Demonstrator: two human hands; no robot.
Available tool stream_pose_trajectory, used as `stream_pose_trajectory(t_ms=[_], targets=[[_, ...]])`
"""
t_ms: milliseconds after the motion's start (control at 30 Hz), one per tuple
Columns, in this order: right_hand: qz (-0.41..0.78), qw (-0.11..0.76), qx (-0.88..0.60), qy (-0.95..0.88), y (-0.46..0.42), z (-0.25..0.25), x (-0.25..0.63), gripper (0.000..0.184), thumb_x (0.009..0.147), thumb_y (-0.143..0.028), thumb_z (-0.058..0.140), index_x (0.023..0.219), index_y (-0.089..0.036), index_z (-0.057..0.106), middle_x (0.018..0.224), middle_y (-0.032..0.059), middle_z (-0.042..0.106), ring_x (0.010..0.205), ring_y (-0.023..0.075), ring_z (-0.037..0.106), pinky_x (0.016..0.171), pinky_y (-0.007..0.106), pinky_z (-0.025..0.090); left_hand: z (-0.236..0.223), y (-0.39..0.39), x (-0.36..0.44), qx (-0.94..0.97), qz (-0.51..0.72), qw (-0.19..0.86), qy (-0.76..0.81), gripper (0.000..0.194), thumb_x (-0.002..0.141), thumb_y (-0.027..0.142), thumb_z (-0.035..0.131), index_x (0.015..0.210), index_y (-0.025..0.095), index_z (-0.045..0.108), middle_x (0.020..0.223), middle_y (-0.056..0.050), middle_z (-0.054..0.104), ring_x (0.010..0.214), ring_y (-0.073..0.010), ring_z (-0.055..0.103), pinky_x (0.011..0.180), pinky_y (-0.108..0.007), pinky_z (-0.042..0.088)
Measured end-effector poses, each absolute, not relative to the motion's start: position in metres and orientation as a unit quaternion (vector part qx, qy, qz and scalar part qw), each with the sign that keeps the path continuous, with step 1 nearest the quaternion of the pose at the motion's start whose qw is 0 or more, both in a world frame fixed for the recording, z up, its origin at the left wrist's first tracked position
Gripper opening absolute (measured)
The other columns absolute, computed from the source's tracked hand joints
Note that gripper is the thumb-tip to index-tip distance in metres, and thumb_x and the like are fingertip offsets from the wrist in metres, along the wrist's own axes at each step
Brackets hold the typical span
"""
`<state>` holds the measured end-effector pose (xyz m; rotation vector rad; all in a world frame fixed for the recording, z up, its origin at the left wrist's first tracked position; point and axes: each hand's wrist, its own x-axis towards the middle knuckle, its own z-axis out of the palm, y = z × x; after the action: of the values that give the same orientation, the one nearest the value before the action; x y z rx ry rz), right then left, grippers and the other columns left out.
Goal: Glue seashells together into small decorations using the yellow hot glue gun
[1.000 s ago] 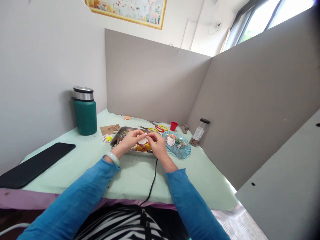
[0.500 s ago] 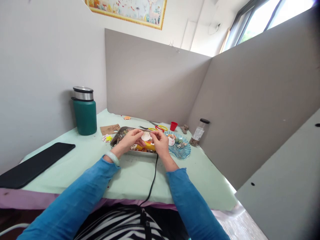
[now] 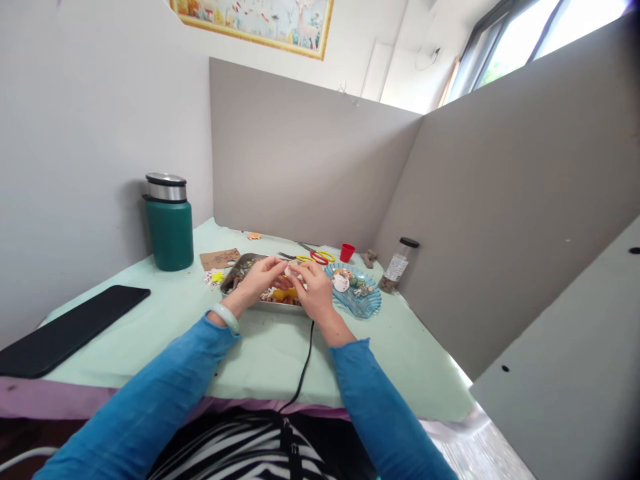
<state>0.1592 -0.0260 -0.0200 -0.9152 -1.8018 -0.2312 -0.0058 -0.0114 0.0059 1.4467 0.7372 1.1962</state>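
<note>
A white seashell [image 3: 287, 271] is pinched between my two hands, with only a small pale part of it showing. My left hand [image 3: 264, 277] grips it from the left, and a pale bangle [image 3: 226, 317] circles that wrist. On the other side, my right hand [image 3: 314, 288] has its fingers closed on the shell, covering most of it. Both hands are over a metal tray [image 3: 270, 307] of small shells and pieces. In the tray lies a yellow object [image 3: 284, 295], partly hidden by my hands. A black cord [image 3: 306, 360] runs from the tray's front edge toward me.
A blue shell-shaped dish [image 3: 367, 308] with small pieces stands right of the tray. Behind are scissors [image 3: 320, 257] and a red cup [image 3: 347, 252]. A clear jar [image 3: 397, 267] leans at right. Left are a green bottle [image 3: 173, 233] and a black mat [image 3: 75, 330].
My right hand has moved slightly left and its fingers have come over the shell, which showed its broad white face before. My left hand has hardly moved.
</note>
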Motion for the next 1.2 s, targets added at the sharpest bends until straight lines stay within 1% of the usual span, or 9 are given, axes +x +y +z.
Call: stream_pose_trajectory(t_ms=[133, 300, 433, 633, 833, 900, 967, 1067, 1200], targets=[[-0.074, 0.552, -0.371, -0.743, -0.026, -0.019, 0.158, 0.018, 0.090, -0.033, 0.063, 0.102, -0.021, 0.069, 0.106, 0.0098, 0.067, 0.098, 0.0225, 0.062, 0.086, 0.036, 0.050, 0.007, -0.013, -0.006, 0.616, 0.510, 0.522, 0.295, 0.045, 0.076, 0.057, 0.069, 0.091, 0.015, 0.064, 0.086, -0.004, 0.070, 0.072, -0.0173, 0.068, 0.066, -0.030, 0.057], [-0.027, 0.584, -0.352, -0.731, -0.029, -0.016, 0.157, 0.014, 0.093, -0.025, 0.053, 0.089, -0.020, 0.065, 0.093, 0.0070, 0.068, 0.081, 0.0176, 0.062, 0.077, 0.032, 0.051, 0.009, -0.015, -0.006, 0.641, 0.484, 0.513, 0.303, 0.053, 0.072, 0.056, 0.073, 0.100, 0.011, 0.071, 0.090, -0.010, 0.072, 0.076, -0.0200, 0.069, 0.071, -0.033, 0.057], [0.002, 0.598, -0.361, -0.716, -0.030, -0.015, 0.155, 0.015, 0.087, -0.035, 0.064, 0.086, -0.020, 0.061, 0.089, 0.0048, 0.066, 0.072, 0.0156, 0.060, 0.071, 0.030, 0.051, 0.008, -0.013, -0.007, 0.662, 0.483, 0.494, 0.291, 0.051, 0.071, 0.051, 0.076, 0.104, 0.012, 0.074, 0.106, -0.013, 0.072, 0.090, -0.0250, 0.068, 0.073, -0.034, 0.058], [0.018, 0.616, -0.381, -0.689, -0.028, -0.015, 0.155, 0.011, 0.087, -0.030, 0.057, 0.084, -0.020, 0.058, 0.084, 0.0037, 0.064, 0.069, 0.0152, 0.059, 0.069, 0.029, 0.050, 0.007, -0.011, -0.009, 0.704, 0.467, 0.465, 0.264, 0.042, 0.076, 0.045, 0.072, 0.104, 0.015, 0.075, 0.130, -0.014, 0.062, 0.103, -0.0268, 0.065, 0.073, -0.032, 0.058], [0.185, 0.656, -0.400, -0.613, -0.018, -0.016, 0.158, 0.020, 0.084, -0.040, 0.056, 0.085, -0.020, 0.061, 0.077, 0.0019, 0.064, 0.069, 0.0171, 0.060, 0.067, 0.030, 0.050, 0.007, -0.012, -0.005, 0.618, 0.558, 0.437, 0.341, 0.047, 0.071, 0.040, 0.076, 0.108, 0.013, 0.064, 0.106, -0.011, 0.066, 0.074, -0.0157, 0.064, 0.061, -0.029, 0.056], [0.255, 0.655, -0.386, -0.597, -0.016, -0.016, 0.159, 0.022, 0.080, -0.043, 0.060, 0.084, -0.021, 0.061, 0.074, 0.0005, 0.063, 0.067, 0.0169, 0.060, 0.067, 0.030, 0.050, 0.008, -0.012, -0.004, 0.593, 0.572, 0.452, 0.343, 0.051, 0.068, 0.039, 0.079, 0.109, 0.013, 0.062, 0.102, -0.010, 0.066, 0.070, -0.0142, 0.062, 0.057, -0.027, 0.054], [0.300, 0.643, -0.374, -0.597, -0.016, -0.015, 0.159, 0.024, 0.076, -0.043, 0.064, 0.082, -0.021, 0.061, 0.072, -0.0005, 0.062, 0.065, 0.0162, 0.059, 0.066, 0.030, 0.050, 0.009, -0.012, -0.005, 0.598, 0.549, 0.485, 0.326, 0.046, 0.068, 0.041, 0.079, 0.102, 0.013, 0.063, 0.085, -0.006, 0.066, 0.064, -0.0127, 0.060, 0.055, -0.025, 0.051], [0.312, 0.630, -0.373, -0.605, -0.019, -0.011, 0.159, 0.025, 0.075, -0.043, 0.067, 0.083, -0.020, 0.064, 0.074, 0.0002, 0.064, 0.067, 0.0158, 0.059, 0.067, 0.029, 0.050, 0.009, -0.013, -0.007, 0.612, 0.521, 0.505, 0.316, 0.039, 0.070, 0.046, 0.077, 0.087, 0.013, 0.065, 0.060, 0.000, 0.059, 0.053, -0.0108, 0.054, 0.053, -0.022, 0.046], [0.286, 0.650, -0.379, -0.594, -0.022, -0.007, 0.161, 0.026, 0.074, -0.041, 0.069, 0.087, -0.019, 0.067, 0.081, 0.0021, 0.068, 0.072, 0.0166, 0.061, 0.071, 0.030, 0.051, 0.010, -0.015, -0.008, 0.627, 0.513, 0.490, 0.323, 0.039, 0.068, 0.048, 0.077, 0.082, 0.014, 0.067, 0.056, 0.001, 0.058, 0.051, -0.0109, 0.053, 0.054, -0.023, 0.045]])
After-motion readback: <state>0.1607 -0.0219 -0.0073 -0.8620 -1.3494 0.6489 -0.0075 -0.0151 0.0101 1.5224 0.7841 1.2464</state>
